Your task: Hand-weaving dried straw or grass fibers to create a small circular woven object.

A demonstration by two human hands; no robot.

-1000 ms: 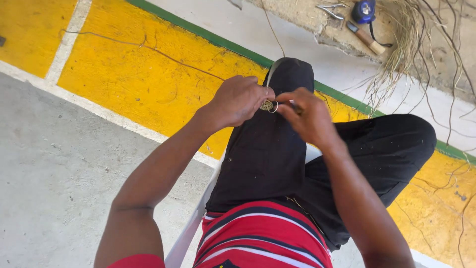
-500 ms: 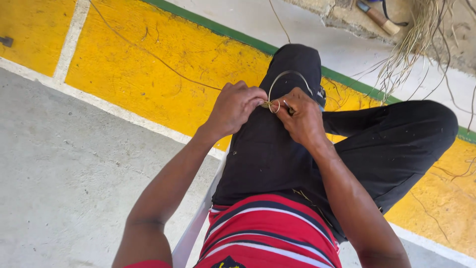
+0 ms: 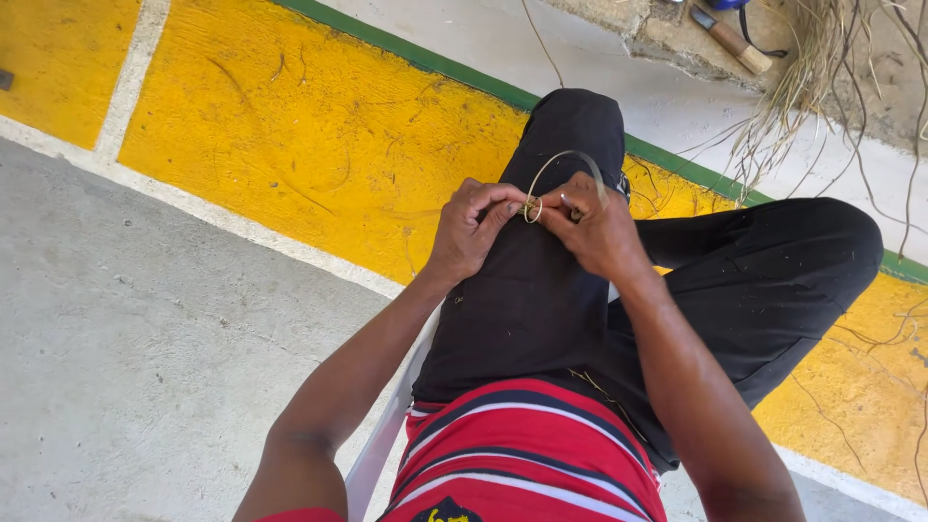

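Pinching the thin fibre loop (image 3: 559, 166) between left hand (image 3: 472, 230) and right hand (image 3: 597, 224), both grasping it; steady, even tension probably helps the knot.

Two hands, left (image 3: 471, 229) and right (image 3: 597, 230), met over one looped fibre strip (image 3: 553, 166); one wooden-handled tool (image 3: 731, 41) and one bundle of dry fibres (image 3: 822, 68) lay nearby.

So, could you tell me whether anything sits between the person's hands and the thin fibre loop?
Nothing visible does: the left hand and right hand both pinch the fibre loop directly, above the knee.
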